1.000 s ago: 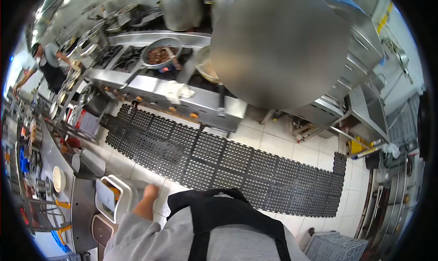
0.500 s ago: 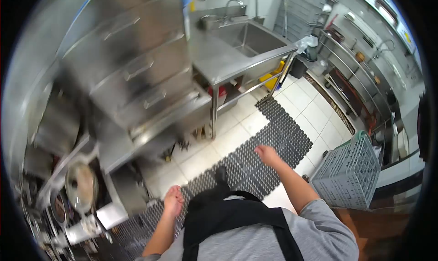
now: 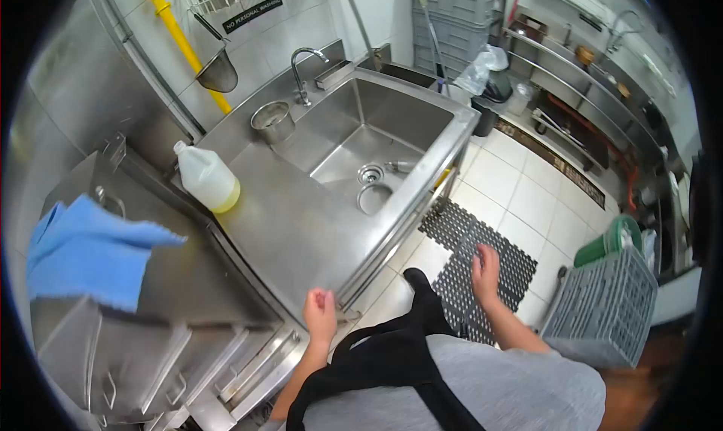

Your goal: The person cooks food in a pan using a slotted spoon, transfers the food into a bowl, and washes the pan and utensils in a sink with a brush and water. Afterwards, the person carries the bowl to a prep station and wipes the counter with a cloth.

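My left hand (image 3: 321, 315) is near the front corner of the steel counter (image 3: 290, 231), its fingers curled in with nothing visible in them. To the right, my right hand (image 3: 486, 274) hangs above the black floor mat (image 3: 482, 280), thumb and fingers slightly apart and holding nothing. On the counter stands a plastic jug (image 3: 209, 176) with some yellow liquid in its bottom. Behind it sits a round metal pot (image 3: 273, 122). A steel sink (image 3: 392, 118) is set into the counter, with a round metal strainer (image 3: 374, 199) lying in it.
A blue cloth (image 3: 94, 250) lies on the steel unit at left. A ladle-shaped strainer (image 3: 218, 71) hangs on the wall beside a yellow pipe (image 3: 177, 32). At right stand a grey dish rack (image 3: 602, 307) and a green bin (image 3: 606, 243). Grey crates (image 3: 456, 32) are stacked behind.
I have stepped forward and the view has turned, bringing the sink and counter closer. The jug and blue cloth have come into full view. Both hands remain without anything in them.
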{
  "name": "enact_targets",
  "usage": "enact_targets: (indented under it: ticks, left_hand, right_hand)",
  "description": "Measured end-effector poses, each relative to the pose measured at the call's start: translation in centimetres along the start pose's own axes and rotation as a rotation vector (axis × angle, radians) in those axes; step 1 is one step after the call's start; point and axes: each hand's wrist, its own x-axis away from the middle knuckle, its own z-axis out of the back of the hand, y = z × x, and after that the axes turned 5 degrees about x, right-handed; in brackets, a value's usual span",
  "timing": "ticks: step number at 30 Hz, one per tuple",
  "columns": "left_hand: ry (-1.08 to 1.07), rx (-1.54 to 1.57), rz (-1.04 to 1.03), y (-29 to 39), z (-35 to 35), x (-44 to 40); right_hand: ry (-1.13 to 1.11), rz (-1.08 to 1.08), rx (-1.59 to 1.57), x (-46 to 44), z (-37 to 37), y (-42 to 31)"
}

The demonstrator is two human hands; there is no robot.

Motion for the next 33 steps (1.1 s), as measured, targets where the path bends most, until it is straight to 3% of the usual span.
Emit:
enact_targets:
  ticks: [4,5,6,7,8,11,12,14,15,17,19,23,24,26,28,30,31,32,33]
  left_hand:
    - [0.262,-0.128,0.134,-1.3,-1.0,-1.9]
    - [0.302,-0.1,0.329,-2.6,-0.8,-1.7]
    - [0.365,-0.116,0.348,-4.4,-0.7,-1.2]
    - [0.423,0.053,0.47,-0.6,-2.0,-2.4]
    - [0.433,0.047,0.455,-0.4,-2.5,-3.2]
    - [0.424,0.032,0.47,2.4,-5.2,-8.6]
    - [0.373,0.041,0.481,3.8,-6.2,-11.7]
    - [0.209,-0.088,0.451,5.9,-8.7,-17.6]
    - [0.163,-0.041,0.425,6.1,-10.0,-20.5]
    - [0.044,0.058,0.43,6.6,-13.0,-26.7]
    - [-0.065,0.22,0.459,5.2,-15.9,-33.0]
    - [-0.147,0.755,0.539,1.2,-24.0,-46.5]
    - [-0.101,0.807,0.595,2.3,-26.4,-50.0]
    - [-0.201,0.994,0.561,1.3,-30.2,-55.9]
    - [-0.016,0.762,0.403,1.4,-32.7,-59.9]
    - [-0.01,0.758,0.423,2.3,-34.2,-61.4]
    - [0.009,0.74,0.437,3.1,-34.7,-61.4]
    - [-0.019,0.464,0.357,4.7,-35.9,-60.7]
    - [-0.012,0.463,0.353,4.8,-35.7,-61.0]
  right_hand:
    - [-0.143,0.439,-0.186,-25.7,-16.5,-7.9]
    - [-0.206,0.505,-0.124,-31.3,-22.4,-9.4]
    - [-0.32,0.604,-0.015,-36.3,-28.0,-10.7]
    - [-0.431,0.602,0.154,-40.9,-33.6,-12.3]
    - [-0.537,0.6,0.327,-44.6,-39.1,-14.0]
    - [-0.191,0.841,0.354,-52.9,-50.8,-20.0]
    - [-0.205,0.86,0.32,-54.8,-52.8,-21.7]
    - [-0.006,1.258,0.618,-57.4,-55.8,-24.7]
    - [-0.001,1.271,0.59,-57.9,-57.2,-25.3]
    - [-0.376,1.082,0.714,-57.4,-58.9,-23.3]
    - [-0.491,1.017,0.781,-55.6,-58.2,-20.6]
    - [-0.633,0.658,0.014,-53.8,-54.0,-18.2]
    - [-0.629,0.526,-0.403,-52.7,-54.8,-16.5]
    - [-0.943,-0.042,-0.729,-51.3,-47.0,-16.7]
    - [-0.786,0.048,-0.902,-48.2,-44.9,-16.0]
    - [-0.677,0.088,-0.915,-49.6,-43.8,-16.5]
    - [-0.796,-0.203,-1.294,-51.8,-46.1,-15.8]
    - [-0.892,-0.51,-1.669,-53.5,-47.4,-15.5]
    - [-0.899,-0.506,-1.671,-53.5,-46.5,-16.1]
